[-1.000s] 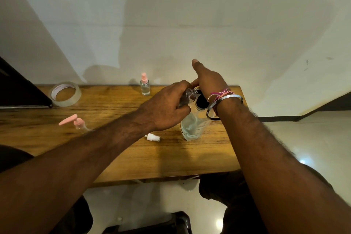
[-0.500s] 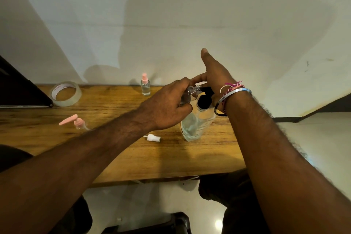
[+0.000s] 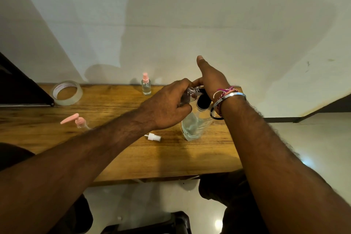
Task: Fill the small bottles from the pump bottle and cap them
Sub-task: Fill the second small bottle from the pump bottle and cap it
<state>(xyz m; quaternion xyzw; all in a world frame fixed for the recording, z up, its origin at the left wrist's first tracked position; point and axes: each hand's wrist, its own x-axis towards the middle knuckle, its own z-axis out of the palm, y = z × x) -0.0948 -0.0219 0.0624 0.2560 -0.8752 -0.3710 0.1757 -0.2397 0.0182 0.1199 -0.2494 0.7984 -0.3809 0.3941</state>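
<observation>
Filling station, wooden table [image 3: 117, 154].
Left hand [image 3: 165, 106] grips small bottle [image 3: 190, 94], tilted; right hand [image 3: 210, 78] on pump bottle [image 3: 195, 125], grip unclear.

A plain room, likely a home: wooden table [image 3: 121, 159] against bare painted wall [image 3: 171, 24], tiled floor [image 3: 313, 138].

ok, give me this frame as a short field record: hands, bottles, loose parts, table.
left hand: grips small clear bottle, tilted, mouth at pump nozzle
right hand: on the black pump head
pump bottle: upright, partly filled
capped bottle: pink sprayer on, at far edge
loose parts: white sprayer cap; pink pump
tape roll: far left
table: wood
</observation>
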